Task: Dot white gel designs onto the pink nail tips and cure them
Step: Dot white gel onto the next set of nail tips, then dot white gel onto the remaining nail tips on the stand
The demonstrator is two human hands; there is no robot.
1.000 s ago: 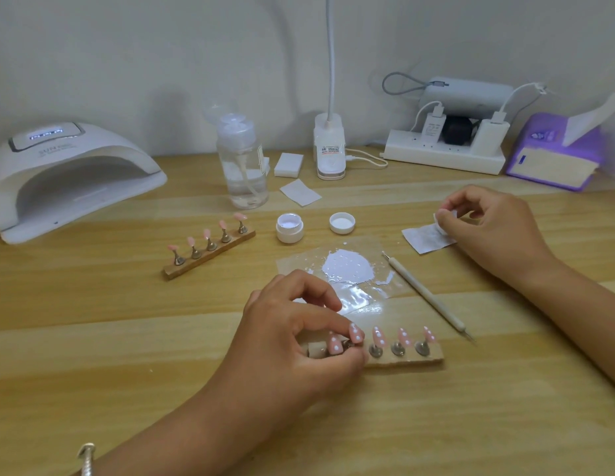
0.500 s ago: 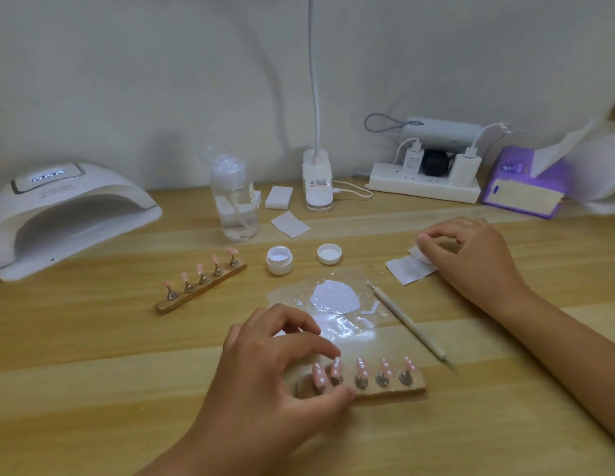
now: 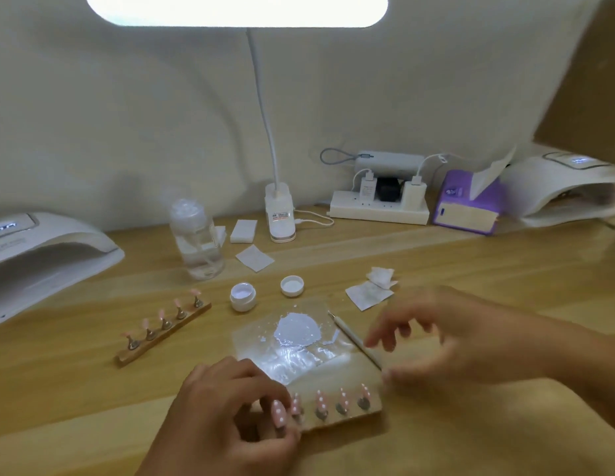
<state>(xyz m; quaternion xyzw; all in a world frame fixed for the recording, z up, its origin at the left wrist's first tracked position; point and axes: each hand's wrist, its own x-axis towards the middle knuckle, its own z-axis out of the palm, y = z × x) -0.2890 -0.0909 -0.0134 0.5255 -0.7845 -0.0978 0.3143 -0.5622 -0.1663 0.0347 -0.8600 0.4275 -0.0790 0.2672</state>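
With the curing lamp [image 3: 42, 255] waiting far left, the left hand [image 3: 230, 413] pinches the left end of the wooden holder [image 3: 350, 419], whose dotted pink nail tips [image 3: 320, 400] stand at the front of the table [image 3: 76, 389]. Dotting looks finished, so next comes a level carry into the lamp. The right hand [image 3: 453, 348], blurred, loosely spread and empty, has left the wipe [image 3: 368, 295] and hangs over the dotting pen [image 3: 354, 340].
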